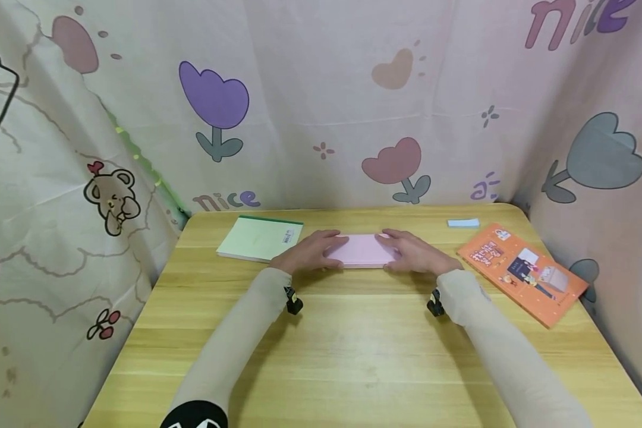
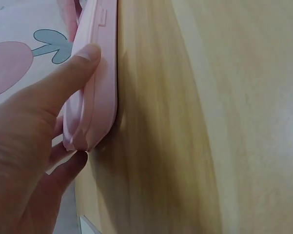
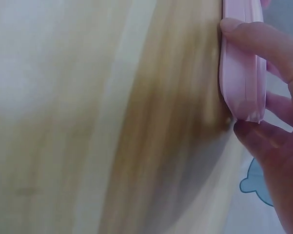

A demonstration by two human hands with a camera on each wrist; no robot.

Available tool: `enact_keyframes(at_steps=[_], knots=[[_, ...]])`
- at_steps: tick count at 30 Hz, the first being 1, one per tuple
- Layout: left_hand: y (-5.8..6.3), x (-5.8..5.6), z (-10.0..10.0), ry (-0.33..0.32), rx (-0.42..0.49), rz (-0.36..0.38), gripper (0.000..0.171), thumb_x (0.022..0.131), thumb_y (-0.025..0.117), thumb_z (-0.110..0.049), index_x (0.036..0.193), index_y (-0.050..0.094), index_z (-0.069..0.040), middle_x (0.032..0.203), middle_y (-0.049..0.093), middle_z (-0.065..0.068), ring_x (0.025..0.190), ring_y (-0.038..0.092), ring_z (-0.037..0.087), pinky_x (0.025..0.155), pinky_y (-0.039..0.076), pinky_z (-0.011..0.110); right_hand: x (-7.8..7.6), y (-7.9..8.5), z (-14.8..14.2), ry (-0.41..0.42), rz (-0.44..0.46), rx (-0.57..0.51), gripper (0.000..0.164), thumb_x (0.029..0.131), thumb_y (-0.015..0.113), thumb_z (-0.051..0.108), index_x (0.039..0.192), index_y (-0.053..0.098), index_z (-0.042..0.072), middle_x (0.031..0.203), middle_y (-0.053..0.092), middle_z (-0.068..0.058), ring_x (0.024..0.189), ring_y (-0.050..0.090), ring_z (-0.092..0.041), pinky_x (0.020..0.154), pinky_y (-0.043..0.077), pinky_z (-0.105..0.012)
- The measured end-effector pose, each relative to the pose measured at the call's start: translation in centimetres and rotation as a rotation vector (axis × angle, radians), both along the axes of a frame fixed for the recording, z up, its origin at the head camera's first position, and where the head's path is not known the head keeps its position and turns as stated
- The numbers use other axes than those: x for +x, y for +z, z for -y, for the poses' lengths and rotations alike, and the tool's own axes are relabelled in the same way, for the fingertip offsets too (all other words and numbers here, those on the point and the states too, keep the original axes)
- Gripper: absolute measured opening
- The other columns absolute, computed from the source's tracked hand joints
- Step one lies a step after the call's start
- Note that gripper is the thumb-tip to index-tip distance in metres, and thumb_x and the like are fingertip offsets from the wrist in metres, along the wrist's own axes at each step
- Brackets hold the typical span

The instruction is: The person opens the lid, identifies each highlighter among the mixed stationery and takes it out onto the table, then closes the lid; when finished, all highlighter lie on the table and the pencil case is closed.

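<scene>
A pink pencil case (image 1: 361, 249) with rounded corners lies flat near the back middle of the table, its lid closed. At its left end my left hand (image 1: 312, 252) holds it, the thumb on the near side and the fingers around the end. My right hand (image 1: 419, 252) grips the opposite end in much the same way. In the left wrist view a small catch shows on the front side of the case (image 2: 103, 92). The right wrist view has the right thumb pressed on the case's near side (image 3: 241, 73), with other fingers at its end.
Left of the case lies a pale green notebook (image 1: 259, 238), close to the left hand. An orange illustrated book (image 1: 540, 297) sits at the right edge of the wooden table (image 1: 353, 356). Behind it is a small light blue block (image 1: 463, 223). Printed curtains (image 1: 299, 119) hang around the table.
</scene>
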State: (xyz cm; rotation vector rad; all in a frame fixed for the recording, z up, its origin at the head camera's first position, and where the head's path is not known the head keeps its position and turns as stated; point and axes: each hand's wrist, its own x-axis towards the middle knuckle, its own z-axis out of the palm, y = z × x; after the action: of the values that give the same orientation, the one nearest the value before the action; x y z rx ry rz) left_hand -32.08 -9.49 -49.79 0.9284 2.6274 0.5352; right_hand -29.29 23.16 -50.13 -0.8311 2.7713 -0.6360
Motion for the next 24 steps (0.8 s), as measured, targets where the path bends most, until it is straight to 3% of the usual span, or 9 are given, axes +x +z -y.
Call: enact_keyframes(at_steps=[7, 15, 19, 24], knots=[[-0.2, -0.9, 0.0, -0.042, -0.07, -0.062, 0.089, 0.096, 0.078, -0.06, 0.17, 0.039, -0.029, 0.18, 0.031, 0.006, 0.166, 0.029, 0.034, 0.134, 0.027, 0.055, -0.6, 0.4, 0.0, 0.015, -0.015, 0.017, 0.088, 0.095, 0.086, 0.025, 0.167, 0.04, 0.006, 0.17, 0.037, -0.032, 0.152, 0.043, -0.055, 0.124, 0.037, -0.068], [-0.2, -1.4, 0.0, -0.104, -0.163, -0.153, 0.087, 0.094, 0.074, -0.07, 0.166, 0.046, -0.029, 0.174, 0.042, 0.006, 0.153, 0.046, 0.034, 0.128, 0.04, 0.053, -0.2, -0.1, -0.1, 0.035, -0.05, 0.038, 0.087, 0.095, 0.087, 0.029, 0.166, 0.042, 0.006, 0.168, 0.04, -0.034, 0.149, 0.046, -0.056, 0.122, 0.041, -0.068], [-0.1, -1.6, 0.1, -0.123, -0.162, -0.152, 0.087, 0.094, 0.072, -0.072, 0.165, 0.047, -0.029, 0.173, 0.044, 0.007, 0.151, 0.048, 0.035, 0.127, 0.041, 0.053, -0.1, -0.1, -0.2, 0.033, -0.064, 0.062, 0.087, 0.095, 0.087, 0.032, 0.166, 0.043, 0.008, 0.168, 0.041, -0.032, 0.149, 0.047, -0.056, 0.122, 0.041, -0.068], [0.4, -1.7, 0.4, -0.072, -0.082, -0.091, 0.081, 0.094, 0.075, -0.069, 0.162, 0.051, -0.032, 0.17, 0.05, 0.001, 0.147, 0.052, 0.032, 0.124, 0.043, 0.054, -0.3, 0.0, -0.2, 0.047, -0.088, 0.065, 0.091, 0.092, 0.09, 0.03, 0.166, 0.042, 0.006, 0.166, 0.043, -0.033, 0.145, 0.051, -0.056, 0.119, 0.045, -0.067]])
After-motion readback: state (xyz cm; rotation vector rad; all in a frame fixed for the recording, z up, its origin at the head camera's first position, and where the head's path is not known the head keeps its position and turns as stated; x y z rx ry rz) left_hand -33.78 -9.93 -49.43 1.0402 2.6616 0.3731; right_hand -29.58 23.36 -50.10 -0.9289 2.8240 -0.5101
